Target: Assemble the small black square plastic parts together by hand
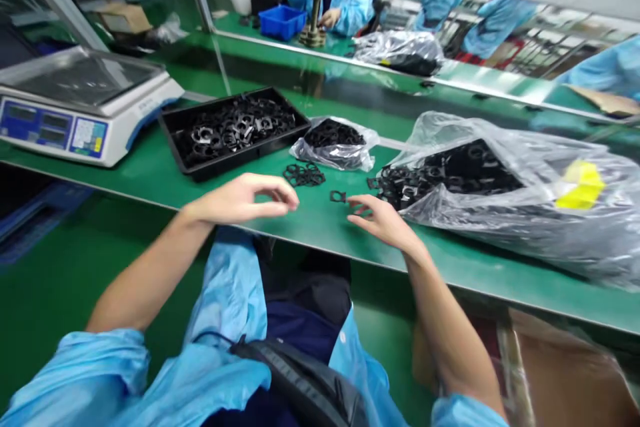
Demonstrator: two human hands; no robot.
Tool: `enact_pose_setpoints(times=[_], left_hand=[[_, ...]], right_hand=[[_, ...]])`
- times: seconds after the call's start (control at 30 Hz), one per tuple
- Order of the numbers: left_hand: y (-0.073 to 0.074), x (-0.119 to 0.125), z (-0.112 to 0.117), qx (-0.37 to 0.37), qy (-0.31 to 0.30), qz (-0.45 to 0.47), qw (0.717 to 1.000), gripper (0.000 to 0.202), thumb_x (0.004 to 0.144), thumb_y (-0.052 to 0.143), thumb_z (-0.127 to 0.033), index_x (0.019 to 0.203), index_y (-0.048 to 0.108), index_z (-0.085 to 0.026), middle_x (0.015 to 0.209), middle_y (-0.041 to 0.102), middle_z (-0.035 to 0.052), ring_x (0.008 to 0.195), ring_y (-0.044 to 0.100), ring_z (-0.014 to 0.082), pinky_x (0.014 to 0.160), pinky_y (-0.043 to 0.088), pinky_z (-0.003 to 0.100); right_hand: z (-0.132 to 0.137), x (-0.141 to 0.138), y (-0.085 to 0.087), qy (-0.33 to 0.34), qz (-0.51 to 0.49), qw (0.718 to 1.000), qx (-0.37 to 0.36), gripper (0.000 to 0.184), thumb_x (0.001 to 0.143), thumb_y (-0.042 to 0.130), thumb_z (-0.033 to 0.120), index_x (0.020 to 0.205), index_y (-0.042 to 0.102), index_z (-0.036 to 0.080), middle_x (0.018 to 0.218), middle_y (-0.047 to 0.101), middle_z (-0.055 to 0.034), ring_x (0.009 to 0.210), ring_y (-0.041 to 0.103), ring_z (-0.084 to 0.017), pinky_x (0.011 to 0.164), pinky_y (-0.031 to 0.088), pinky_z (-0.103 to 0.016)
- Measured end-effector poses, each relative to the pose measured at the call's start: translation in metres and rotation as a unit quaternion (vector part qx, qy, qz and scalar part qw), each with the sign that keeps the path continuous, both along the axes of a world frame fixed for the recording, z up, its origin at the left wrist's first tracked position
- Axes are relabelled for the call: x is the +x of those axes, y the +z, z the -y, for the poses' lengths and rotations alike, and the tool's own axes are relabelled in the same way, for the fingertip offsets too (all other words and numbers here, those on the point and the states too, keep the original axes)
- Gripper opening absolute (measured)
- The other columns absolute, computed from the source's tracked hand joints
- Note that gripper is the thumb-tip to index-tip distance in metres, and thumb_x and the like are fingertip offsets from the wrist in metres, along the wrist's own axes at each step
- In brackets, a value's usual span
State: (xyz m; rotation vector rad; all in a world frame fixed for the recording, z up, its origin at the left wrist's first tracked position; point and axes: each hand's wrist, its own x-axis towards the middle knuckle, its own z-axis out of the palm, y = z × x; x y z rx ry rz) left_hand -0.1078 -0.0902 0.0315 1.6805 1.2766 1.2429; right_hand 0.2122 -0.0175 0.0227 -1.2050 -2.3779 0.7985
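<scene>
My left hand (245, 200) hovers over the front of the green bench (320, 230), thumb and fingers curved apart with nothing between them. A small pile of black ring-shaped parts (304, 175) lies just beyond its fingertips. My right hand (377, 219) is also open, its fingers slightly bent. Right at its fingertips is a single flat black part (338, 196) with a round hole; whether they touch it I cannot tell. To the right, a large clear plastic bag (530, 233) lies on its side, with black parts (400, 183) spilling from its mouth.
Farther back stand a black tray (200, 171) full of similar parts and a small clear bag (334, 159) of them. A weighing scale (95, 107) occupies the left. Behind the clear partition, a person in blue (355, 0) works beside a blue bin (283, 23).
</scene>
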Motion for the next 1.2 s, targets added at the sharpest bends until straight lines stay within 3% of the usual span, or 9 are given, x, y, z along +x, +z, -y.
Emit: enact_pose_setpoints(times=[0.07,0.27,0.53,0.63,0.77,0.9,1.0,1.1,1.2], left_hand=[[-0.002,0.01,-0.028,-0.019,-0.074,-0.04,0.996,0.03,0.082,0.075,-0.047,0.092,0.076,-0.018,0.089,0.075,0.0047,0.082,0.071,0.0197,0.078,0.059,0.031],[-0.03,0.063,-0.09,0.026,-0.043,-0.048,0.998,0.017,0.086,0.062,-0.031,0.089,0.072,-0.016,0.085,0.076,0.005,0.074,0.069,0.0178,0.069,0.056,0.028],[-0.021,0.096,-0.143,0.143,-0.035,-0.095,0.985,0.016,0.092,0.056,-0.023,0.097,0.07,-0.017,0.094,0.076,0.0068,0.084,0.07,0.0186,0.081,0.057,0.033],[-0.026,0.089,-0.149,0.159,-0.021,-0.105,0.981,0.02,0.097,0.053,-0.027,0.1,0.07,-0.018,0.097,0.075,0.0075,0.086,0.069,0.0182,0.08,0.056,0.032],[-0.034,0.071,-0.146,0.155,-0.041,-0.128,0.979,0.022,0.095,0.058,-0.034,0.086,0.071,-0.019,0.084,0.072,0.0047,0.082,0.067,0.0183,0.084,0.054,0.033],[-0.038,0.071,-0.138,0.122,-0.062,-0.12,0.983,0.026,0.092,0.064,-0.037,0.109,0.072,-0.021,0.097,0.074,0.0058,0.081,0.067,0.0177,0.076,0.054,0.03],[-0.036,0.078,-0.135,0.083,-0.068,-0.082,0.991,0.022,0.091,0.064,-0.035,0.103,0.074,-0.02,0.091,0.076,0.0042,0.07,0.064,0.0153,0.066,0.052,0.027],[-0.03,0.072,-0.139,0.102,0.0,-0.038,0.994,0.018,0.091,0.062,-0.032,0.094,0.075,-0.019,0.087,0.075,0.0031,0.072,0.065,0.0156,0.069,0.053,0.027],[-0.022,0.056,-0.148,0.126,0.108,0.01,0.986,0.018,0.091,0.063,-0.033,0.093,0.073,-0.018,0.085,0.075,0.0033,0.075,0.067,0.0162,0.071,0.054,0.026]], right_hand=[[-0.018,-0.009,-0.003,-0.03,0.031,0.999,0.031,0.042,0.087,0.075,0.025,0.127,0.066,0.019,0.119,0.065,-0.0125,0.087,0.069,-0.023,0.086,0.057,-0.04],[-0.047,-0.032,-0.008,0.012,0.056,0.997,0.045,0.019,0.081,0.078,0.021,0.098,0.069,0.02,0.103,0.062,-0.0062,0.086,0.064,-0.02,0.082,0.053,-0.032],[-0.057,-0.044,-0.018,0.012,-0.04,0.997,0.066,0.021,0.076,0.074,0.017,0.092,0.061,0.02,0.081,0.062,0.001,0.072,0.058,-0.017,0.07,0.046,-0.028],[-0.061,-0.039,-0.027,-0.003,-0.098,0.994,0.046,0.022,0.078,0.067,0.015,0.098,0.06,0.022,0.072,0.057,0.0049,0.063,0.054,-0.014,0.063,0.045,-0.025],[-0.067,-0.034,-0.035,-0.032,-0.175,0.984,0.006,0.022,0.083,0.06,0.019,0.105,0.058,0.021,0.071,0.051,0.0056,0.059,0.052,-0.012,0.057,0.045,-0.023],[-0.066,-0.037,-0.036,-0.052,-0.228,0.972,-0.024,0.027,0.087,0.062,0.028,0.113,0.06,0.021,0.079,0.057,0.0018,0.068,0.058,-0.014,0.057,0.049,-0.024],[-0.061,-0.043,-0.032,-0.047,-0.271,0.961,-0.024,0.029,0.088,0.064,0.03,0.116,0.063,0.023,0.089,0.063,-0.0019,0.079,0.063,-0.016,0.064,0.054,-0.026],[-0.06,-0.053,-0.029,-0.044,-0.273,0.961,-0.012,0.041,0.089,0.065,0.029,0.129,0.059,0.024,0.095,0.065,-0.0025,0.079,0.064,-0.016,0.065,0.055,-0.026],[-0.067,-0.063,-0.029,-0.053,-0.166,0.984,0.021,0.04,0.089,0.066,0.025,0.129,0.062,0.023,0.097,0.063,-0.0036,0.071,0.06,-0.015,0.065,0.054,-0.028]])
